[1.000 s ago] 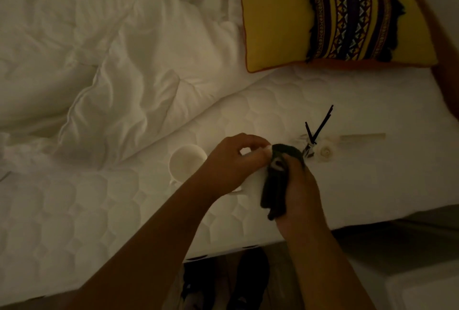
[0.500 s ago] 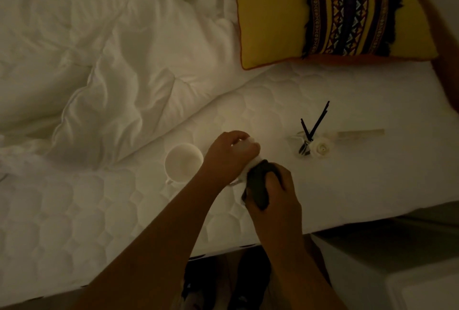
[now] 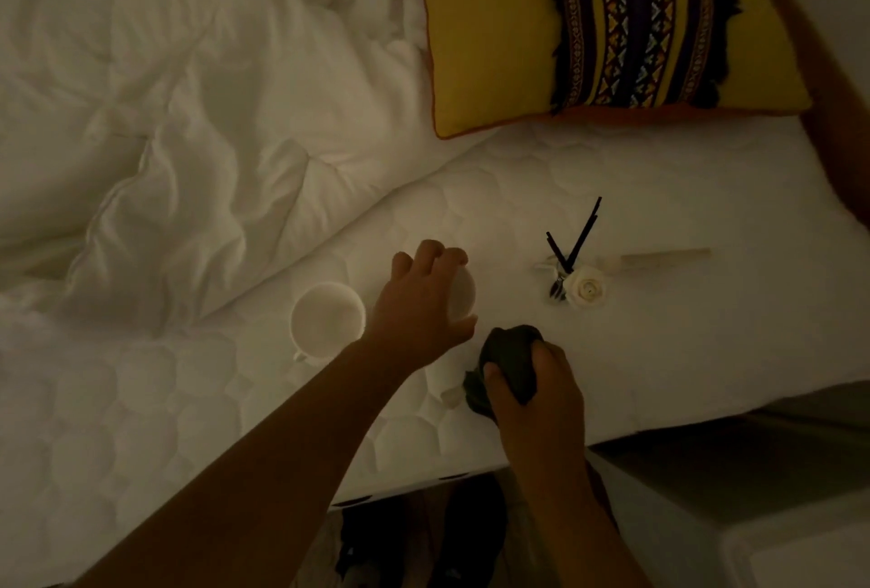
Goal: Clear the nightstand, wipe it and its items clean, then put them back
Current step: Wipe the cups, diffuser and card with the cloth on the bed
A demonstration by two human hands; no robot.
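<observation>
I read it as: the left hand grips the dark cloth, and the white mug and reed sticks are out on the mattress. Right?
Not quite. In the head view the right hand grips the dark cloth; the left hand holds a small white item. The white mug and reed sticks are indeed on the mattress.

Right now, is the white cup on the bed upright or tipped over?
Upright: the cup stands on the mattress with its round mouth facing up.
</observation>
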